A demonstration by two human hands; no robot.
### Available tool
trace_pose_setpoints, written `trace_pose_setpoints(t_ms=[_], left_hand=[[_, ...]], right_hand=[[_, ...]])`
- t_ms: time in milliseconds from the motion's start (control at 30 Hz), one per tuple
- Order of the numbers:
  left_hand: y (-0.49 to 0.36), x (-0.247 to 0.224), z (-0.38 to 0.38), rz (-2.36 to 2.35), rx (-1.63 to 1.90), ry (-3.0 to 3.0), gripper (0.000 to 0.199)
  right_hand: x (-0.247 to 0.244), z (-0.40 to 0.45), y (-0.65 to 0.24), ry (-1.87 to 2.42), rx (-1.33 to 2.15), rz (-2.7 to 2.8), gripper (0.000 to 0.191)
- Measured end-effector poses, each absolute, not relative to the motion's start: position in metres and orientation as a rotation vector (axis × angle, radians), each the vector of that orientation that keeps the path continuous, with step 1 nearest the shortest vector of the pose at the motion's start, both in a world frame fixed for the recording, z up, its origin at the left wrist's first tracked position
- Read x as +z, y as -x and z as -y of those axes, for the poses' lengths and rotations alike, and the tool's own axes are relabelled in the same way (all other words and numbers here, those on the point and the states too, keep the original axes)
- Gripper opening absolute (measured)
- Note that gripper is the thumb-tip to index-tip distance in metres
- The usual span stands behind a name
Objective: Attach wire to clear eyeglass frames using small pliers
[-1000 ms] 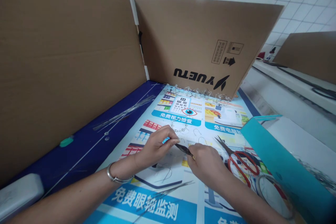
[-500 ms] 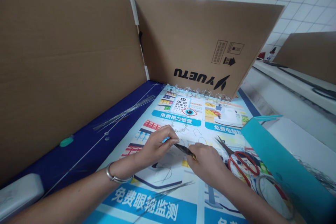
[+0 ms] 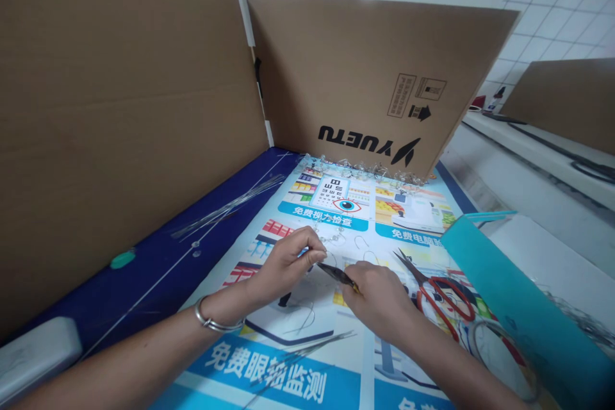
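My right hand (image 3: 382,295) is closed around a pair of dark-jawed pliers (image 3: 337,273), whose jaws point left. Just beyond the jaw tips, my left hand (image 3: 291,262) pinches thumb to forefinger; whatever is between the fingers is too fine to make out. Beyond the hands lie small bent wire hooks (image 3: 361,242) and some clear beads (image 3: 341,230) on the printed sheet (image 3: 269,230). Below them rests a loose bundle of thin straight wires (image 3: 312,349). Red-handled scissors (image 3: 446,300) lie right of my right hand.
Cardboard panels (image 3: 144,90) stand at the left and back. Beaded wire pieces (image 3: 365,170) line the back panel's foot. A teal box (image 3: 523,295) with wire pieces stands at the right, near a roll of clear tape (image 3: 502,359). More straight wires (image 3: 230,208) lie left.
The pliers' jaws have tilted slightly and their tips sit a little further left, by my left fingertips. My left hand has barely shifted; everything else is the same.
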State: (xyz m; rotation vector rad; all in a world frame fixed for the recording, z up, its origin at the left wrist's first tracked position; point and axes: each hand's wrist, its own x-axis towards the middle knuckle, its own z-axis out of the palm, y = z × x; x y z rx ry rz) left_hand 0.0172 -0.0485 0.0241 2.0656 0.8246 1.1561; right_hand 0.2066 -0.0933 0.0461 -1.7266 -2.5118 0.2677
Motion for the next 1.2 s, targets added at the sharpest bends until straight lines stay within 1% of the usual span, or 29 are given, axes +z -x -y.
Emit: trace_pose_setpoints(t_ms=[400,800,1000,1200], left_hand=[[-0.017,0.024,0.047,-0.805,1.158,-1.941,0.011],[-0.017,0.02,0.042,-0.596,1.248,-1.669,0.006],[-0.015,0.017,0.042,-0.602,1.266,-1.701,0.007],[-0.016,0.018,0.045,-0.673,1.251,-1.791,0.008]], right_hand=[[0.05,0.097,-0.205,1.751,0.177,2.511,0.017],[0.063,0.101,-0.215,1.768,0.172,2.444,0.016],[0.06,0.102,-0.211,1.771,0.181,2.423,0.016],[0.061,0.101,-0.209,1.794,0.229,2.46,0.02]])
